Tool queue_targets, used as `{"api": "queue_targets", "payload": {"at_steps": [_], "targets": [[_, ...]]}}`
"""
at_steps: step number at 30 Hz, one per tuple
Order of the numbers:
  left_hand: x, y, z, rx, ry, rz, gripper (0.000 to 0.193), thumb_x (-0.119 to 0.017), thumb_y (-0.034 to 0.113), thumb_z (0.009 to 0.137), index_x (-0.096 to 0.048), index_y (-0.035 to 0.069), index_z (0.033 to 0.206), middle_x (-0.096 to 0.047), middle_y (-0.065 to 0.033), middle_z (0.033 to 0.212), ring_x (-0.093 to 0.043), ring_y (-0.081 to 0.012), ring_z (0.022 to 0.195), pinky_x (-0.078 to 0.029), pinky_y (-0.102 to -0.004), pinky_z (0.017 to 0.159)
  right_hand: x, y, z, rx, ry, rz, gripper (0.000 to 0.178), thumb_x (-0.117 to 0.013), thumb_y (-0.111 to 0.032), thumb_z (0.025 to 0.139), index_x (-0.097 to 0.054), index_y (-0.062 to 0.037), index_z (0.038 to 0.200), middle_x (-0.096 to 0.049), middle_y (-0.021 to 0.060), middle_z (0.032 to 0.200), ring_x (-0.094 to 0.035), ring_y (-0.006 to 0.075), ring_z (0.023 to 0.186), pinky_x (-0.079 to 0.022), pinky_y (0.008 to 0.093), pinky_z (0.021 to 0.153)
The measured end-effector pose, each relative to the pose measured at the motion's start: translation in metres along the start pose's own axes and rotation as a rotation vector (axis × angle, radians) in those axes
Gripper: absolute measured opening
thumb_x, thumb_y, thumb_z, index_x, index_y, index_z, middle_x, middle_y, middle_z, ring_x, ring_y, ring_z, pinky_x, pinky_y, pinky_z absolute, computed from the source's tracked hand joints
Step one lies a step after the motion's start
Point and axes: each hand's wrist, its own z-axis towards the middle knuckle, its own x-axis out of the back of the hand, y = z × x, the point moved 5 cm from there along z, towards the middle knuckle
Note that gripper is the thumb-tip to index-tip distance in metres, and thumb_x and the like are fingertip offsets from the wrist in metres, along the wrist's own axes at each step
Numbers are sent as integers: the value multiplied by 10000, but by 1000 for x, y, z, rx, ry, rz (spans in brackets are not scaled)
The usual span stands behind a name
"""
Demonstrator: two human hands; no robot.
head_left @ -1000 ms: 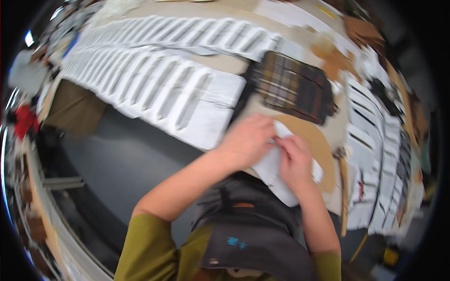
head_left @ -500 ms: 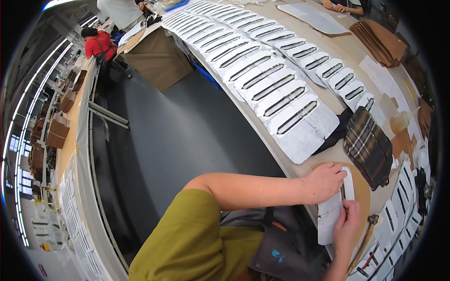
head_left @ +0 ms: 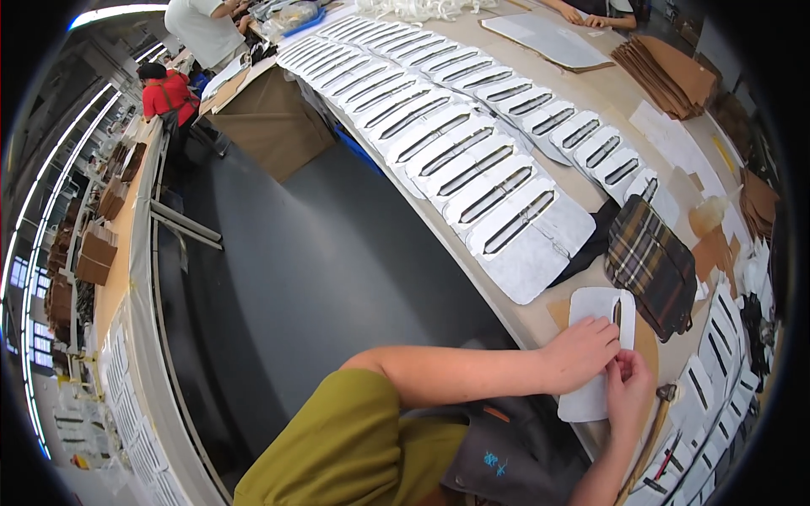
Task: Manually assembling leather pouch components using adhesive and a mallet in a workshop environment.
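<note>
On a brown board at the table's near edge lies a white panel with rounded corners. Along its right side runs a narrow white strip with a dark slot like a zipper opening. My left hand lies across the panel, its fingers bent together over the strip. Just below, my right hand pinches the strip's lower part, its fingertips close to the left ones. The strip's middle is hidden under my fingers. A hammer-like tool with a wooden handle rests beside my right forearm.
Overlapping rows of slotted white panels stretch up the table. A plaid fabric piece lies beyond my hands. More slotted pieces line the right. Brown sheets are stacked at the far right, near another person's hands.
My left hand has moved down from the strip's upper end, uncovering the slot and the panel's top. The right hand has come up close to it. The whole view has shifted slightly.
</note>
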Motion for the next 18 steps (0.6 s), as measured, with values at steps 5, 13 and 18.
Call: {"api": "queue_targets", "payload": {"at_steps": [5,13,18], "targets": [[-2,1,-1,51,1,-8,261,-675,176,833,-618,34,1046,-576,-81,1067,-542,-267,1020,-441,-375,894,3,-6,-3,-43,-30,-2,73,-667,-21,933,-675,42,969,-674,27,815,-581,77,681,-483,243,661],[-2,-2,13,-8,-19,-141,404,-636,113,841,-566,17,1227,-597,-93,1100,-556,-289,1058,-447,-391,922,-15,17,15,68,106,191,68,-692,-43,903,-680,19,928,-651,13,755,-549,79,655,-449,248,616],[-17,-2,15,70,-82,-276,389,-614,99,851,-585,42,1235,-614,-130,1120,-579,-338,1078,-463,-434,952,-5,32,11,-9,68,215,85,-693,-51,887,-685,12,944,-663,29,772,-592,108,690,-473,274,636]]}}
